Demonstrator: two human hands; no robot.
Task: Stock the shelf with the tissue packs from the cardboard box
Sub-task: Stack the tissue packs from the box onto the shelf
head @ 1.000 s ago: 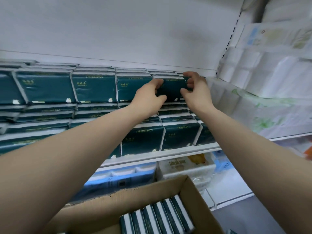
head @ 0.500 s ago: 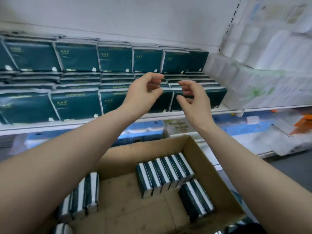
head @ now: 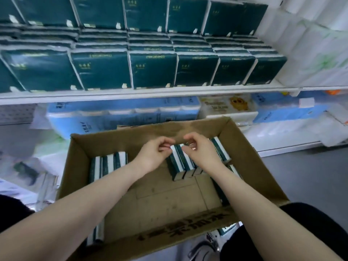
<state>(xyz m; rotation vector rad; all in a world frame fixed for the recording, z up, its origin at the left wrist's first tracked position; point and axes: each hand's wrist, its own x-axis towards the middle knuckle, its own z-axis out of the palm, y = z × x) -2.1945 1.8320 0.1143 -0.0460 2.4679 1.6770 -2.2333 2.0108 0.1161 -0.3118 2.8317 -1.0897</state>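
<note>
Both hands meet over the middle row of tissue packs [head: 180,162], which stand on edge at 1 o'clock in the cardboard box [head: 254,157], probably so their ends are easy to grip. The left hand [head: 154,155] pinches one far end. The right hand [head: 202,155] curls over the neighbouring packs. More packs stand at the box's 9 and 3 o'clock. The shelf [head: 150,94] at 12 o'clock looks nearly full.

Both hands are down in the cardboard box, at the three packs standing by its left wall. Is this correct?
Not quite. In the head view the left hand and right hand are in the cardboard box, but at the row of packs right of centre; the left-wall packs lie untouched.
</note>
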